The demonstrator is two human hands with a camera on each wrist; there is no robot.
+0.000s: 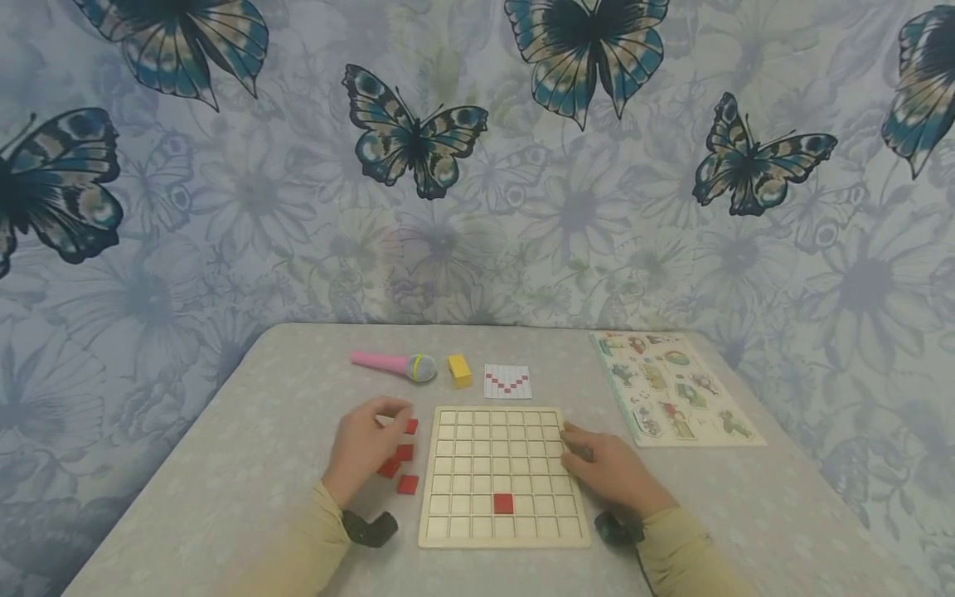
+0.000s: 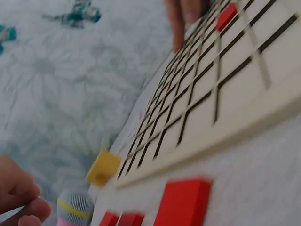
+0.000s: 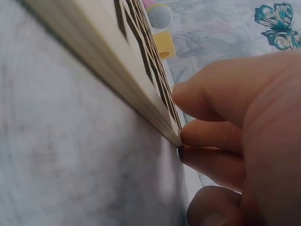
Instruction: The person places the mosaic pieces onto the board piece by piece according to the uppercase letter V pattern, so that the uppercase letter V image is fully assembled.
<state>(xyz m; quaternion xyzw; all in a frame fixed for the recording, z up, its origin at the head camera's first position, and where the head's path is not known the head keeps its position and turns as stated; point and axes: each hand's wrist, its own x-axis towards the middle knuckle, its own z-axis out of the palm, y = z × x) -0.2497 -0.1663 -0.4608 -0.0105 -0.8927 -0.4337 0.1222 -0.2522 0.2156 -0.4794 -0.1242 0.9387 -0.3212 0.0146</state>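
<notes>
My left hand (image 1: pixel 367 448) hovers beside several small red square tiles (image 1: pixel 407 484), left of the board. Its thumb and index fingertips come close together just above the farthest red tile (image 1: pixel 411 426); whether they pinch one is hidden. In the left wrist view those fingers (image 2: pixel 28 207) show at the left edge. A cream grid board (image 1: pixel 458 529) lies flat between the hands, with one red tile (image 1: pixel 503 503) in a cell near its front. With loosely bent fingers, my right hand (image 1: pixel 615 468) touches the board's right edge. The right wrist view shows fingertips (image 3: pixel 193 134) against that edge.
Behind the board lie a pink toy microphone (image 1: pixel 388 363), a yellow block (image 1: pixel 459 371) and a small grid card (image 1: pixel 508 382) with a red V pattern. An illustrated sheet (image 1: pixel 675 390) lies at the back right. A butterfly-patterned wall (image 1: pixel 522 249) stands behind the table.
</notes>
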